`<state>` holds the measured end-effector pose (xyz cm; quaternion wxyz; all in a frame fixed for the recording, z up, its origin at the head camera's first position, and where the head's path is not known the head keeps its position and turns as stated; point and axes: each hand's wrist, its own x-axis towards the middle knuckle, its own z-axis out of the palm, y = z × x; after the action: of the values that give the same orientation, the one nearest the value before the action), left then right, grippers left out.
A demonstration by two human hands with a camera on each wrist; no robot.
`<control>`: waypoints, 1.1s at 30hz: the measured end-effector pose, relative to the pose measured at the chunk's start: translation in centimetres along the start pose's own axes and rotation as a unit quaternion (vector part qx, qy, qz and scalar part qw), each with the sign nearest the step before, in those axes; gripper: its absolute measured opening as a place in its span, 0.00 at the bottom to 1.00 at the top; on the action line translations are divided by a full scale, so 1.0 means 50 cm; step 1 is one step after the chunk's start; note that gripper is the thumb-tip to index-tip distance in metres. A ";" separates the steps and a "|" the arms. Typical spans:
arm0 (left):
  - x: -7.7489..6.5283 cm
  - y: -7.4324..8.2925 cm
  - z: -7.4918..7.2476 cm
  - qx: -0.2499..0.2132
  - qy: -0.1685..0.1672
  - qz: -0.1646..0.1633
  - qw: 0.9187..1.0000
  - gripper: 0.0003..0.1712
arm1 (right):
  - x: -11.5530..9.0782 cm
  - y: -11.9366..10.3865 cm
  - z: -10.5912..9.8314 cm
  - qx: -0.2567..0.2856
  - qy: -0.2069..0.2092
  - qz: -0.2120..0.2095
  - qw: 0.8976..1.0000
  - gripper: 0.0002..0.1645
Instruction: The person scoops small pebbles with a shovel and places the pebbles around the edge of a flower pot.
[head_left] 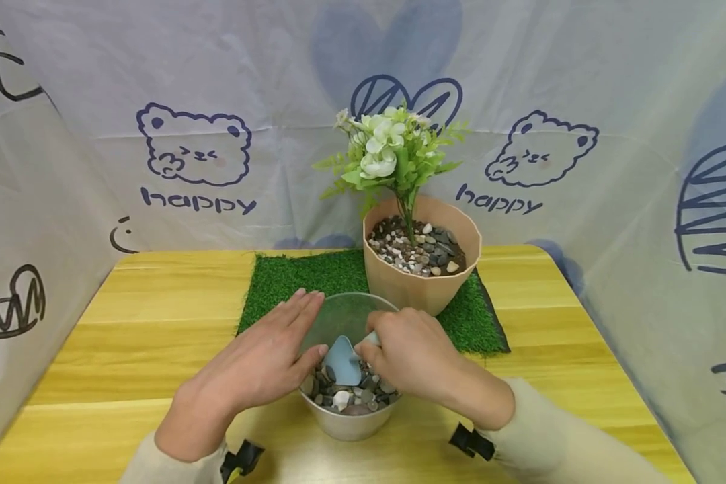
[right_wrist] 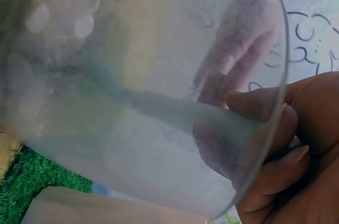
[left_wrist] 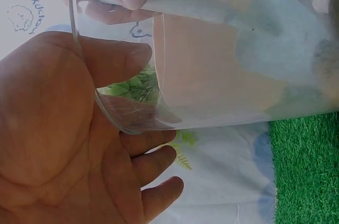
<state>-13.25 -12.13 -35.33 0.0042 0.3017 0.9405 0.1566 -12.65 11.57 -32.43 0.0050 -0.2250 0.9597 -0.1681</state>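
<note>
Left hand [head_left: 253, 361] straight-fingered at rim of clear tub [head_left: 349, 426]; right hand [head_left: 413, 351] gripping broad-bladed pale-blue scoop [head_left: 341, 366] among grey-white pebbles [head_left: 355, 407].

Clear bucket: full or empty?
Neither, partly filled: in the head view, pebbles sit low in the clear bucket, bare wall above.

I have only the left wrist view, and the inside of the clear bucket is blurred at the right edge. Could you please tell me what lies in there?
Observer: Mixed pebbles, mostly grey, with a bright white one near the front.
Operator: Thank you. On what does the bucket stand?
Observer: On the wood-grain table, in front of the green mat.
Operator: Behind it I see green leaves. Are there also flowers?
Observer: Yes, white flowers, standing in the peach pot.
</note>
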 end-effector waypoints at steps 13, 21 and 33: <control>0.001 -0.005 0.001 -0.008 0.002 -0.002 1.000 0.43 | 0.010 0.002 -0.010 0.045 -0.025 0.013 0.999 0.10; 0.002 -0.005 0.000 -0.011 -0.003 -0.006 1.000 0.43 | 0.010 0.002 -0.008 0.064 -0.026 0.008 0.998 0.09; -0.001 -0.001 0.001 -0.025 -0.009 -0.014 1.000 0.43 | 0.001 0.023 -0.013 0.108 -0.024 0.020 0.994 0.07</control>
<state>-13.26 -12.20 -35.39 0.0226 0.2894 0.9404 0.1771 -13.25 12.71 -32.18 0.0561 -0.2082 0.9397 -0.2655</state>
